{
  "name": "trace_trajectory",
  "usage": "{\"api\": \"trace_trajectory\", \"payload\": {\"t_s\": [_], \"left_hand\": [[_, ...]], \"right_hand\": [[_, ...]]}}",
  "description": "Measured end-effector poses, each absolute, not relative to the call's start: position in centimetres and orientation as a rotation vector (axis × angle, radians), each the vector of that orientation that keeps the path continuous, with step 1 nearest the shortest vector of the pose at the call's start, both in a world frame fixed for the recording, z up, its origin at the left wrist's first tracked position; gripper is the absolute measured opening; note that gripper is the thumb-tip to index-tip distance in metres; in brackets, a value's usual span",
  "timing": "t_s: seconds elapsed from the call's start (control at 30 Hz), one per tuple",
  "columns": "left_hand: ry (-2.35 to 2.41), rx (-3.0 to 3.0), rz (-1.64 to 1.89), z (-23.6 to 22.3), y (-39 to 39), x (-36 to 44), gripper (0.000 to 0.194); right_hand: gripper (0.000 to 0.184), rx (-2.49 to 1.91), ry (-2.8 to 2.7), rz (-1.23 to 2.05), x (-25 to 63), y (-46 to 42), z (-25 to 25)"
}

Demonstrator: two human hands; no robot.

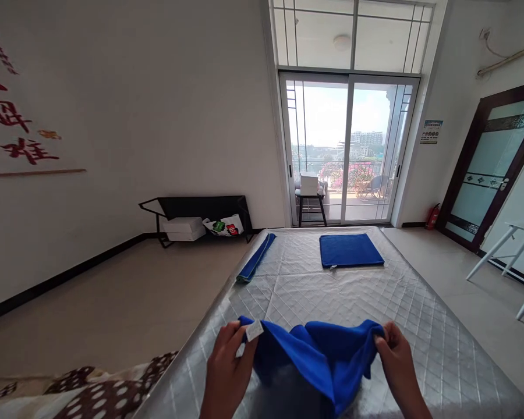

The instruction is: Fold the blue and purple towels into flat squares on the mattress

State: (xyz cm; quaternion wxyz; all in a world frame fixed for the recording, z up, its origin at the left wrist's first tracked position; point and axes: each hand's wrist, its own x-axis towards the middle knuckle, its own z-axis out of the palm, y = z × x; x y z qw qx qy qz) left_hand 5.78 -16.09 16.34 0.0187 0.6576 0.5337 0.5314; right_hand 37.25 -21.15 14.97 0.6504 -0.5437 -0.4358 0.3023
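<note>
Down at the bottom of the frame, both hands are busy with a blue cloth [305,343], which hangs between them just right of center. Left hand [230,361] has it pinched by a top corner, thumb and fingers closed right next to a little white tag [254,330]. Right hand [397,355] is pinched closed on the other end, over toward the lower right. The middle is all bunched up and sagging, and its lower part runs down to the bottom edge, so I can't tell how much more of it there is.

Looks to me like the opening-out stage: two ends found, nothing flat yet. I'd say the next move calls for keeping both pinches firm and pulling evenly apart so the slack comes out.

Lower left corner there's a brown spotted blanket [105,401], next to what I'd call a bed [436,349] with a shiny silver quilted cover. Farther up on that, a narrow blue strip of cloth [257,259] lies along the left edge, and a neat folded blue rectangle [351,250] sits flat on the right.

Past that, left of center, a black rack [201,206] against the wall, then sliding glass doors [348,145] up top right of center.
</note>
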Motion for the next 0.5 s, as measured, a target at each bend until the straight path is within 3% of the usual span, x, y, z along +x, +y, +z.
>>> {"api": "trace_trajectory", "payload": {"t_s": [0.2,0.37,0.5], "left_hand": [[1.959,2.074,1.637,20.4,-12.9,0.4,0.045],[2.175,1.897,1.576,23.3,-12.3,-3.0,0.042],[2.279,1.815,1.526,24.1,-12.7,-5.0,0.039]], "right_hand": [[0.037,-1.380,-1.059,0.742,43.9,-21.6,19.1],[0.040,-1.562,-1.373,0.396,49.6,-23.3,23.3],[0.037,-1.627,-1.669,0.397,53.2,-25.2,25.4]]}}
